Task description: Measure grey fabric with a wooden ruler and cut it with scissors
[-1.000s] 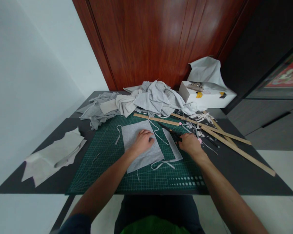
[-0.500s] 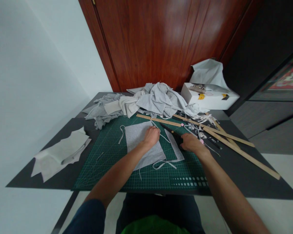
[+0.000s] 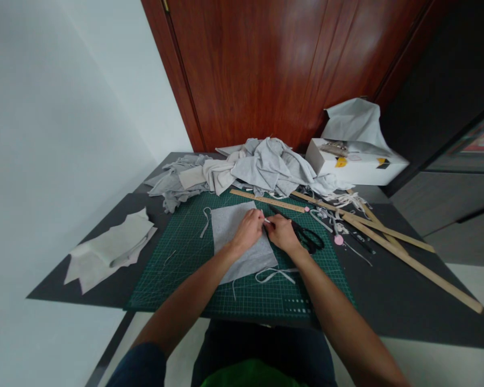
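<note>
Both my hands meet over the right edge of a grey fabric square [image 3: 230, 221] lying on a green cutting mat [image 3: 185, 269]. My left hand [image 3: 250, 229] has its fingers closed on a thin pale fabric strip [image 3: 267, 220]. Gripping the same strip from the other side is my right hand [image 3: 281, 232], fingers pinched together. Behind and right of it, black scissors [image 3: 312, 240] rest on the mat, released. A looped fabric strip [image 3: 277, 273] lies below the square, and another strip [image 3: 205, 221] curls at its upper left.
A heap of grey and white cloth [image 3: 266, 164] covers the back of the table [image 3: 379, 312]. Wooden rulers [image 3: 419, 274] cross at the right, near a pink disc [image 3: 338, 239]. A white box [image 3: 358, 166] stands behind. Folded pale fabric [image 3: 113, 247] lies at left.
My right hand has let go of the scissors, leaving them on the mat, and moved left to my left hand. It now pinches the strip too. The view has shifted slightly.
</note>
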Motion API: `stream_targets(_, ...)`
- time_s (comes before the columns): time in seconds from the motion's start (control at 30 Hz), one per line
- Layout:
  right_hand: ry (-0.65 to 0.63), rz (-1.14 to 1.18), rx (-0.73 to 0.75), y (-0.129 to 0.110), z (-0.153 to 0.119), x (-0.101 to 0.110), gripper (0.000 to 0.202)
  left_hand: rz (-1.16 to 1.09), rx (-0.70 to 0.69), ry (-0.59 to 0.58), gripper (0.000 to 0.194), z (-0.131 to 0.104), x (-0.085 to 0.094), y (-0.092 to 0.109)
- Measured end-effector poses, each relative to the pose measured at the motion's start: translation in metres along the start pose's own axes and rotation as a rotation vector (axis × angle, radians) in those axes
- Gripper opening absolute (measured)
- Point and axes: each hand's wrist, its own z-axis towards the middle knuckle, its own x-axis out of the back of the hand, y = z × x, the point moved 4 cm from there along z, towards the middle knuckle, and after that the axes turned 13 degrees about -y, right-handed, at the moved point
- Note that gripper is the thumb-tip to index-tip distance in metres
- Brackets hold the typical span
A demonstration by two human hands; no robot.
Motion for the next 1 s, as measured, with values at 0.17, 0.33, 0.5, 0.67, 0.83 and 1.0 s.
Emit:
stream_targets(0.17, -0.001, 0.102, 0.018, -0.001, -0.004, -0.008, 0.027, 0.098, 0.197, 0.044, 0.025, -0.017, 0.021, -0.032)
stream_targets(0.33, -0.024, 0.215, -0.005, -0.004, -0.006, -0.014, 0.033, 0.380, 0.489, 0.119, 0.037, -0.039, 0.053, -0.063)
stream_targets(0.5, 0.007, 0.339, -0.040, 0.004, -0.005, -0.014, 0.031, 0.545, 0.766, 0.101, 0.032, -0.057, 0.072, -0.079)
stream_targets(0.67, 0.046, 0.448, -0.022, 0.019, -0.005, -0.010, 0.023, 0.515, 0.823, 0.004, 0.032, -0.058, 0.075, -0.087)
stream_targets(0.83, 0.026, 0.466, -0.098, 0.032, -0.009, -0.005, 0.029, 0.460, 0.782, 0.075, 0.032, -0.054, 0.083, -0.072)
stream_targets(1.0, -0.068, 0.403, -0.102, 0.035, -0.019, 0.016, 0.037, 0.222, 0.303, -0.071, 0.028, -0.037, 0.060, -0.020)
